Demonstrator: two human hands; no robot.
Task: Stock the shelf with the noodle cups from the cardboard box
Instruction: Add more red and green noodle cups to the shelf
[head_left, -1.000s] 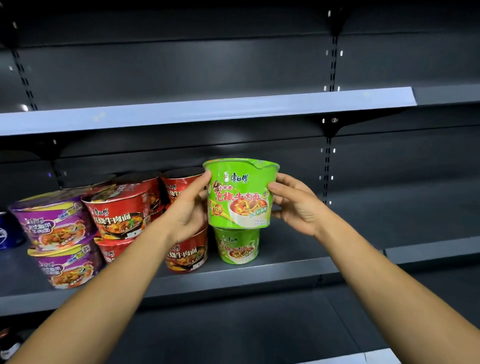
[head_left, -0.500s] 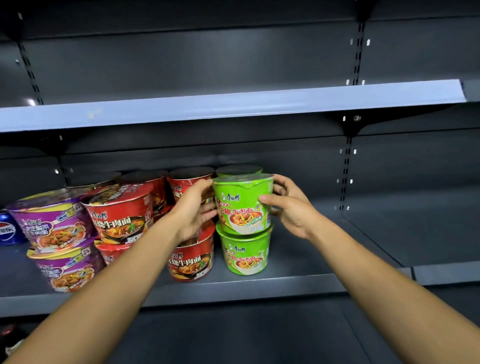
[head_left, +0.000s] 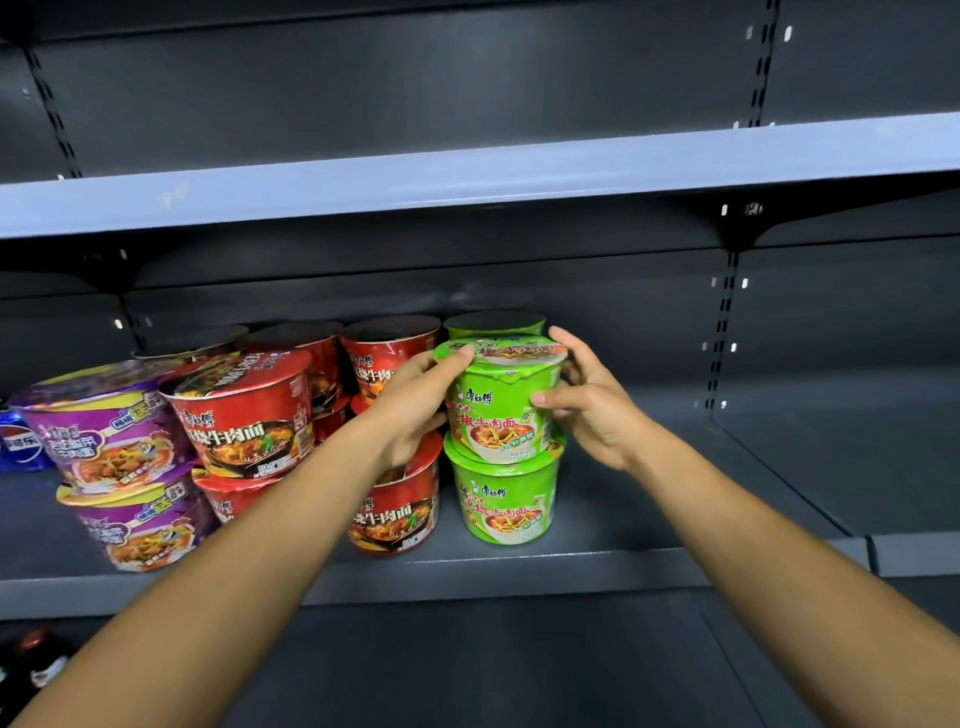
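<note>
A green noodle cup (head_left: 501, 405) sits on top of a second green cup (head_left: 503, 499) on the dark shelf (head_left: 649, 525). My left hand (head_left: 415, 400) grips the top cup's left side, thumb on its lid rim. My right hand (head_left: 592, 400) holds its right side, fingers curled round the back. Another green cup (head_left: 493, 323) shows behind the stack. Red noodle cups (head_left: 244, 410) and purple noodle cups (head_left: 104, 426) are stacked to the left. The cardboard box is out of view.
A pale-edged upper shelf (head_left: 467, 171) runs across above the cups. A blue cola can (head_left: 21, 441) stands at the far left. The shelf surface right of the green stack is bare dark metal. Bottles (head_left: 31, 670) show at the bottom left on a lower level.
Both hands have lowered the green cup onto the lower green cup and pushed it slightly back. The view has shifted closer to the shelf.
</note>
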